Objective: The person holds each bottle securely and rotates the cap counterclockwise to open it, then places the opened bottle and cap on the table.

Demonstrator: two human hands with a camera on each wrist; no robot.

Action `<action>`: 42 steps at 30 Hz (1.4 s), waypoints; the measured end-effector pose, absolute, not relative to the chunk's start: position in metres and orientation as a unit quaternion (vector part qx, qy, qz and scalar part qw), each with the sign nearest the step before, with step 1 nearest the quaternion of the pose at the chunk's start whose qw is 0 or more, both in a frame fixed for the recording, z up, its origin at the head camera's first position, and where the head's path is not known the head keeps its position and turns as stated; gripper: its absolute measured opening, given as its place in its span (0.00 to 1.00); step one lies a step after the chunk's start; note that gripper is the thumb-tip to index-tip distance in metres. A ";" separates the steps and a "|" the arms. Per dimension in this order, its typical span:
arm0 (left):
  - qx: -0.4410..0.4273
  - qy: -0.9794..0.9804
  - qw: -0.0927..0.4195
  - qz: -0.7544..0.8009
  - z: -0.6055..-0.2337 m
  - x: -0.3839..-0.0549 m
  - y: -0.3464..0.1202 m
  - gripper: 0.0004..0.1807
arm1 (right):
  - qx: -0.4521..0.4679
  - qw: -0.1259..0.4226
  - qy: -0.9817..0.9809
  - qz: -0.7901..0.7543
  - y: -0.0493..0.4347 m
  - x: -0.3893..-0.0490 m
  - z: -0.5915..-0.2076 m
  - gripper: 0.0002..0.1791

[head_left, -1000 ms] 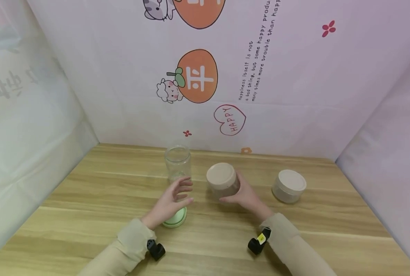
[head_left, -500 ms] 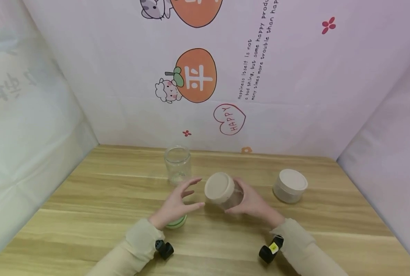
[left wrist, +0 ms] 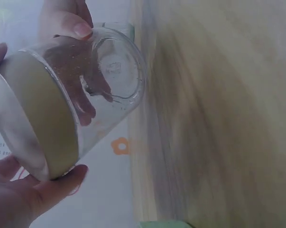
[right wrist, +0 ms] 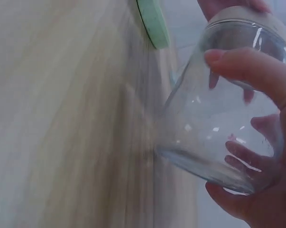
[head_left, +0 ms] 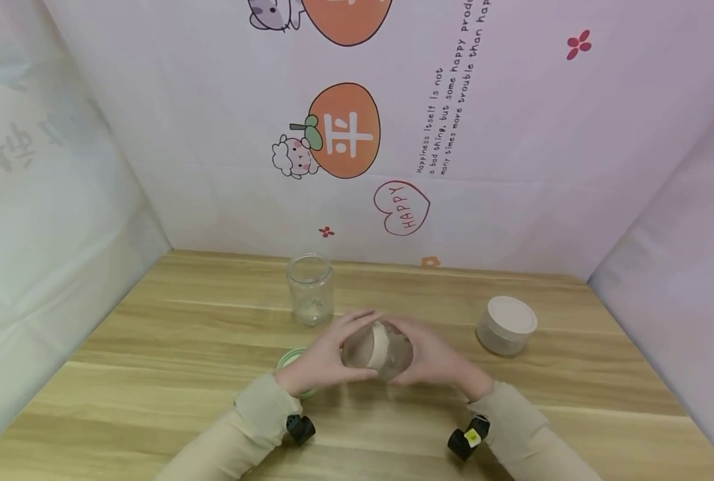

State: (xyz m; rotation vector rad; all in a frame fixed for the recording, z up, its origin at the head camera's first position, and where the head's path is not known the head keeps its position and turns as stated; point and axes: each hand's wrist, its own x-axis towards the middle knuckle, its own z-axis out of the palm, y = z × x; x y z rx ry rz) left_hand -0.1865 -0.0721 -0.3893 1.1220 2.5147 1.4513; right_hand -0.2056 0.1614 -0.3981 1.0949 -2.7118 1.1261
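Both hands meet over the middle of the table on a clear glass jar (head_left: 400, 354) with a beige lid (head_left: 379, 346). The jar is tipped on its side, lid facing left. My left hand (head_left: 326, 357) grips the lid, thumb and fingers on opposite sides of its rim. Around the glass body (right wrist: 199, 123) curl the fingers and thumb of my right hand (head_left: 441, 354). Through the glass in the left wrist view, no contents show. Partly behind the left hand lies a green lid (head_left: 292, 357) on the wood.
An uncovered glass jar (head_left: 310, 290) stands behind the left hand. Farther right is a low jar with a white lid (head_left: 511, 314). A printed cloth (head_left: 501, 220) rises along the back edge of the wooden table (head_left: 170, 374), with more cloth at both sides.
The right hand has tipped the jar from nearly upright to lid-left and brought it nearer. The left hand has moved right from open air and taken hold of the beige lid.
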 end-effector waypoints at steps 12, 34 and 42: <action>0.372 0.830 -0.027 0.415 -0.388 -0.190 -0.065 0.40 | 0.345 0.022 -0.872 0.345 0.161 -0.201 -0.399 0.54; 0.277 0.841 -0.015 0.464 -0.388 -0.182 -0.060 0.40 | 0.308 0.033 -0.902 0.300 0.154 -0.193 -0.397 0.55; 0.245 0.843 -0.024 0.477 -0.387 -0.181 -0.056 0.38 | 0.298 0.047 -0.908 0.292 0.154 -0.193 -0.400 0.55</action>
